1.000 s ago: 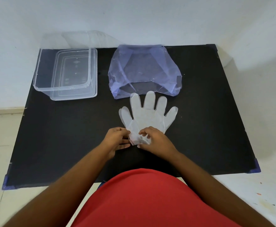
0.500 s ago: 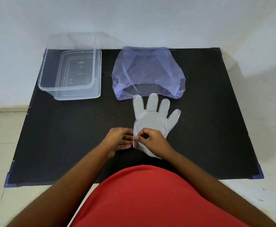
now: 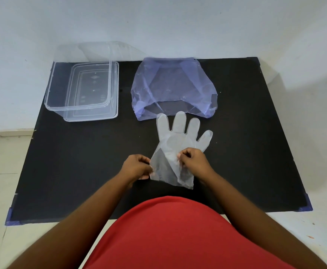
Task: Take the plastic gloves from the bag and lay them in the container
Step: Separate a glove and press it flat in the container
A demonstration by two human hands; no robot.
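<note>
A clear plastic glove [image 3: 178, 140] lies flat on the black mat, fingers pointing away from me, just below the mouth of the pale blue plastic bag [image 3: 173, 88]. My left hand [image 3: 137, 167] pinches the left edge of the glove's cuff. My right hand [image 3: 194, 162] pinches the cuff's right side, and the cuff is spread between them with a fold running across it. The thumb of the glove is folded under or hidden. The clear rectangular container [image 3: 85, 92] stands at the mat's far left, apart from both hands, with nothing in it.
The black mat [image 3: 71, 162] covers the table, blue tape at its near corners. A white wall rises right behind the container and bag. A clear lid leans against the wall behind the container [image 3: 100, 52]. My red shirt fills the near foreground.
The glove's cuff, bunched between my hands a second ago, is now pulled wider. My hands have moved apart and the thumb of the glove is no longer seen.
</note>
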